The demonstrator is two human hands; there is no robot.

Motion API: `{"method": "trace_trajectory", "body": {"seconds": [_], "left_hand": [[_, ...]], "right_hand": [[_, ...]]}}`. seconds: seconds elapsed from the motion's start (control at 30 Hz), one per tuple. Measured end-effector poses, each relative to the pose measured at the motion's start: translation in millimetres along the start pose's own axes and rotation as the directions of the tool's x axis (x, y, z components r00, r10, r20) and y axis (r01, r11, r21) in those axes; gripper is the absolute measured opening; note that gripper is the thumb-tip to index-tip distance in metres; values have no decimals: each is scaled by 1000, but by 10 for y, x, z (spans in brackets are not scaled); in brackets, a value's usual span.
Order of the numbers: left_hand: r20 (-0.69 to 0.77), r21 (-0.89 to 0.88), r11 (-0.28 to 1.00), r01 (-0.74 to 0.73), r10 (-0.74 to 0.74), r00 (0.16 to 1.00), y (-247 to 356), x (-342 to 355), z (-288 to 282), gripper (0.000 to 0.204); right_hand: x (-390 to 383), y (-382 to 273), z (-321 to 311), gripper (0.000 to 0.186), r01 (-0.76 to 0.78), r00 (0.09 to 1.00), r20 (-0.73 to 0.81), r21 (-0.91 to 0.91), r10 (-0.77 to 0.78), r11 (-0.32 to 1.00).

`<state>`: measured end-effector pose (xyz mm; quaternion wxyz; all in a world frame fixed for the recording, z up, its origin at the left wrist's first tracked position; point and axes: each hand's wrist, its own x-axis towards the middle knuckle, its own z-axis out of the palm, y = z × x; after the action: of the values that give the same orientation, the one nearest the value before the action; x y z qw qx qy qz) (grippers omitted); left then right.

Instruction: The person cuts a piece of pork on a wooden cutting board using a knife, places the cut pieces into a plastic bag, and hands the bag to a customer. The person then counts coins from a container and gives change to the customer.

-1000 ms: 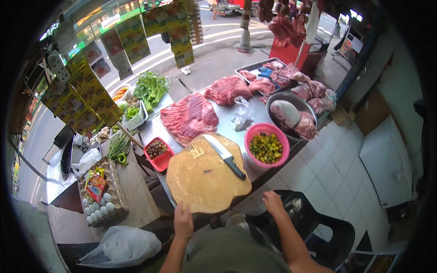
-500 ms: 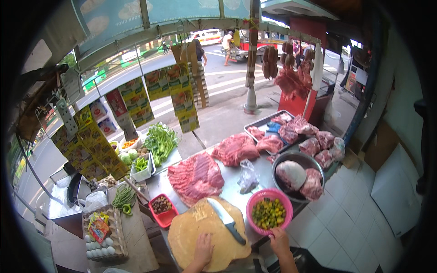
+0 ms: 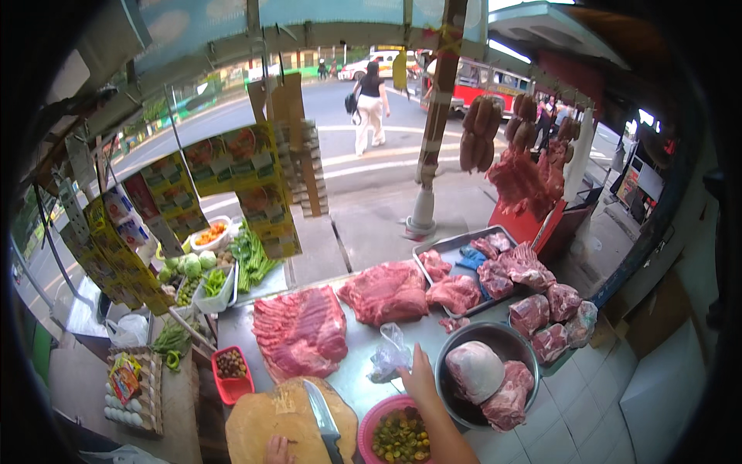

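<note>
My left hand (image 3: 278, 450) lies on the round wooden chopping board (image 3: 259, 414) at its near edge, fingers stretched out, mostly cut off by the picture's lower edge. On the board rests a large knife (image 3: 321, 411) with a dark handle, its blade pointing away. My right hand (image 3: 420, 380) reaches forward over a pink basket (image 3: 366, 433) of small green and yellow citrus fruits (image 3: 402, 438). Its fingers are apart, beside a clear plastic bag (image 3: 391, 356) with something dark inside; whether they touch it, I cannot tell. My right forearm hides part of the basket.
Slabs of raw meat (image 3: 301, 329) lie on the metal table. A steel bowl (image 3: 533, 379) of meat stands right, below a meat tray (image 3: 440, 247). At left are a red container (image 3: 246, 387), vegetables (image 3: 218, 282) and an egg tray (image 3: 154, 406). Sausages (image 3: 481, 131) and sachets (image 3: 263, 185) hang above.
My right hand has let go of the pink basket's rim and moved forward to the plastic bag. The view has shifted, so the board and my left hand sit lower and further left.
</note>
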<state>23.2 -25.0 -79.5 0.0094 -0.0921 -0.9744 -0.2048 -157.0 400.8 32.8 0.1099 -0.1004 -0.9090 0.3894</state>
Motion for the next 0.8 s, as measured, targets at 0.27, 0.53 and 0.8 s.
{"method": "trace_trajectory", "body": {"seconds": [0.27,0.53,0.8], "left_hand": [[27,37,995,90,-91,995,127,-82,-61,63],[66,25,992,122,-123,990,197,-6,-156,63],[63,23,991,135,-137,989,173,-4,-102,67]], "right_hand": [[878,488,675,126,-196,968,135,-130,213,972],[1072,653,800,23,-375,892,325,140,315,917],[731,210,189,16,-415,904,335,545,265,729]]}}
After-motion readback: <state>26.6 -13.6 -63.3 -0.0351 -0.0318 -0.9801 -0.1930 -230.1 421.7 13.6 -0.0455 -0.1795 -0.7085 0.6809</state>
